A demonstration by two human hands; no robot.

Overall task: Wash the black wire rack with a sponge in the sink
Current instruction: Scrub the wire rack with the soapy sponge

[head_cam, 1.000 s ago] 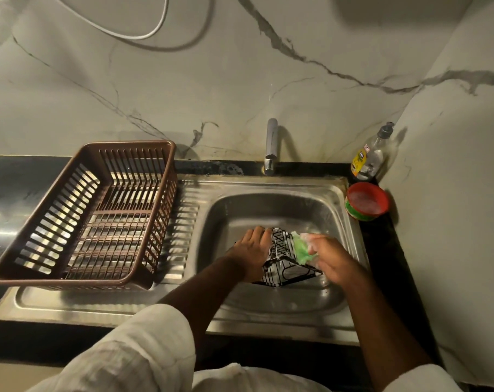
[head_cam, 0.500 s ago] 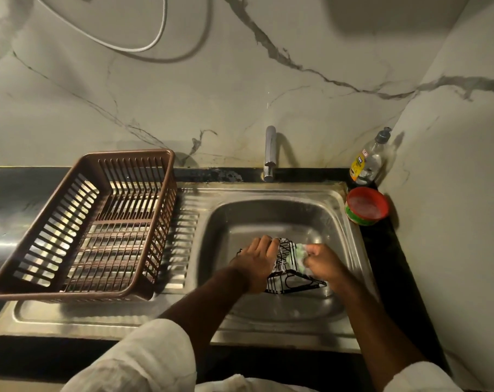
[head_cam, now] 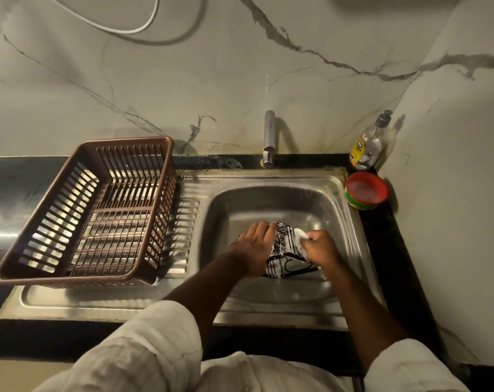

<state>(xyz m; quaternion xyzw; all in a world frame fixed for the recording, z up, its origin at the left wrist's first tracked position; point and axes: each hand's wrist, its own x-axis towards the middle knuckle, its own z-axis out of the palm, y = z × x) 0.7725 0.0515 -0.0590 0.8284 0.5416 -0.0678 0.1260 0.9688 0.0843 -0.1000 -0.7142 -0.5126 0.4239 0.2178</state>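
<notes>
The black wire rack stands tilted in the steel sink, streaked with white foam. My left hand grips its left side from above. My right hand holds a foamy sponge pressed against the rack's right side; the sponge is mostly hidden by my fingers and suds. Much of the rack is covered by both hands.
A brown plastic dish basket sits on the drainboard to the left. The tap rises behind the sink. A soap bottle and a red tub of dish soap stand in the back right corner by the wall.
My right hand with the sponge has shifted slightly up and left along the rack's right side. More foam covers the sponge, hiding its green. The left hand keeps its hold.
</notes>
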